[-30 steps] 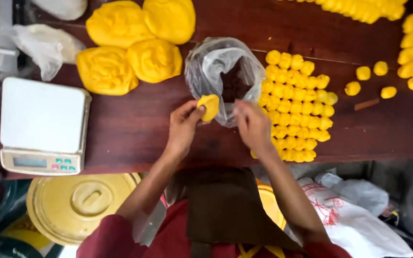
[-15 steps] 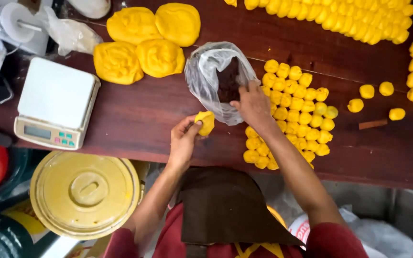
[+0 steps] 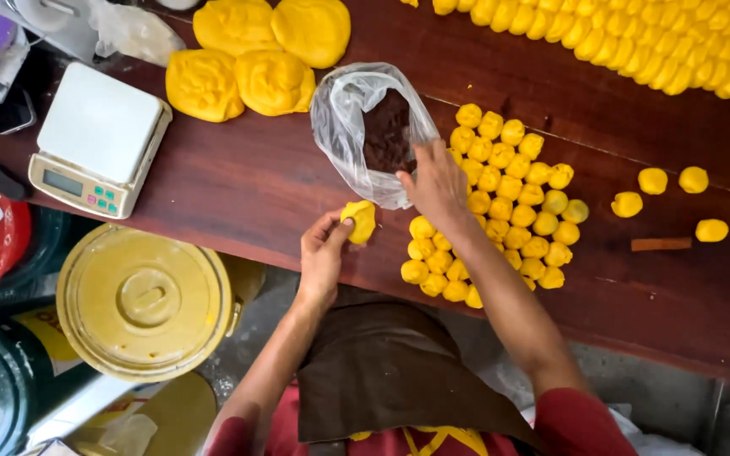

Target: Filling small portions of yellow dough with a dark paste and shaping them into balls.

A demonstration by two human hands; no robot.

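The left hand (image 3: pixel 323 253) holds a flattened piece of yellow dough (image 3: pixel 360 221) just above the near edge of the dark wooden surface (image 3: pixel 238 181), its fingers closed around the piece's lower edge so that the dough sits cupped and open towards the clear plastic bag (image 3: pixel 356 127). The right hand (image 3: pixel 437 181) rests at the mouth of that bag, fingertips turned into it towards the dark brown filling (image 3: pixel 389 131); whether its grip has closed on any filling cannot be told from here. Just right of the hands lies a tight cluster of small yellow dough balls (image 3: pixel 500 203), with a few loose ones farther right. Four large lumps of yellow dough (image 3: pixel 255 55) sit at the far side, beside a white kitchen scale (image 3: pixel 99 139). To do this well, the person would likely pinch a small, even portion of filling, keep the bag's mouth from folding shut, and hold the dough steady and level so the filling lands in its centre, clear of the rim.
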